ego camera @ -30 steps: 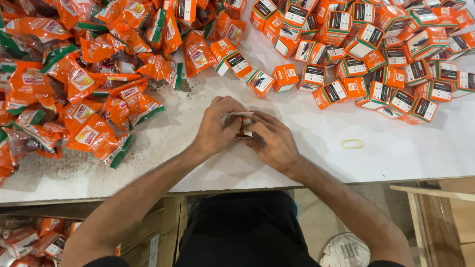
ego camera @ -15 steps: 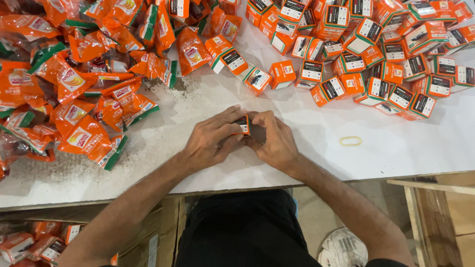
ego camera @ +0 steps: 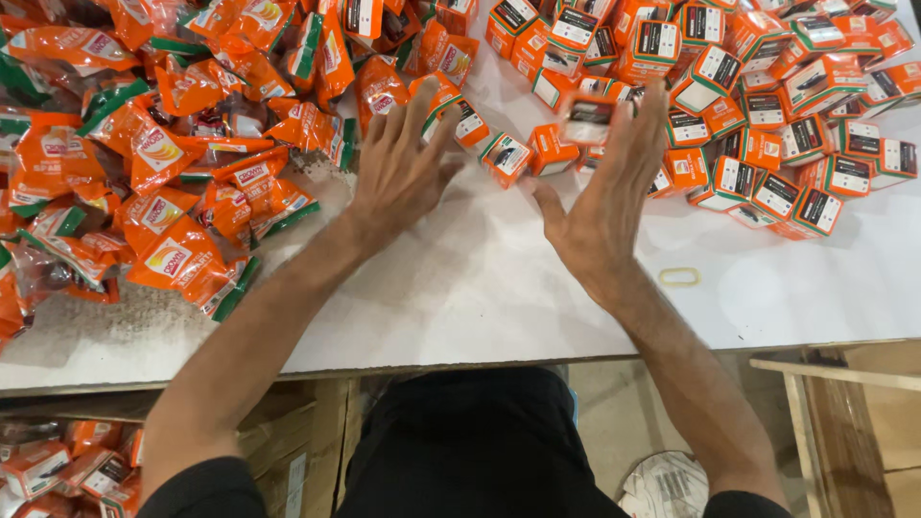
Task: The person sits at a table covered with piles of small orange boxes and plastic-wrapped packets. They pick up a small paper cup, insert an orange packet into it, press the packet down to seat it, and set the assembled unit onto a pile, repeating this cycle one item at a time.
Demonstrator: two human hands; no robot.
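**A:** ok so far left there's the heap of orange pouches [ego camera: 163, 163] with green edges, all crinkly and piled on the white table [ego camera: 460, 288]; a few more pouches sit in a carton [ego camera: 58, 465] under the table edge

**B:** yep; then the left hand [ego camera: 398, 168] comes next, flat and spread wide, fingers reaching up to where the pouch heap ends; it's holding nothing, palm down, just over the table; can't tell if it actually touches a pouch

**A:** right between the hands there's a couple of stray small orange boxes [ego camera: 528, 153] lying on the table; the left fingertips are close to those

**B:** the right hand [ego camera: 604, 201] is open too, fingers straight, thumb out, palm turned inward; one box [ego camera: 588, 117] is blurred right at its fingertips; no grip on it that I can see; whether it's touching the fingers, can't say

**A:** past that, the big pile of boxes [ego camera: 767, 115], orange with black and white label faces, fills the upper right; a rubber band [ego camera: 679, 277] lies alone on the table just right of the right wrist
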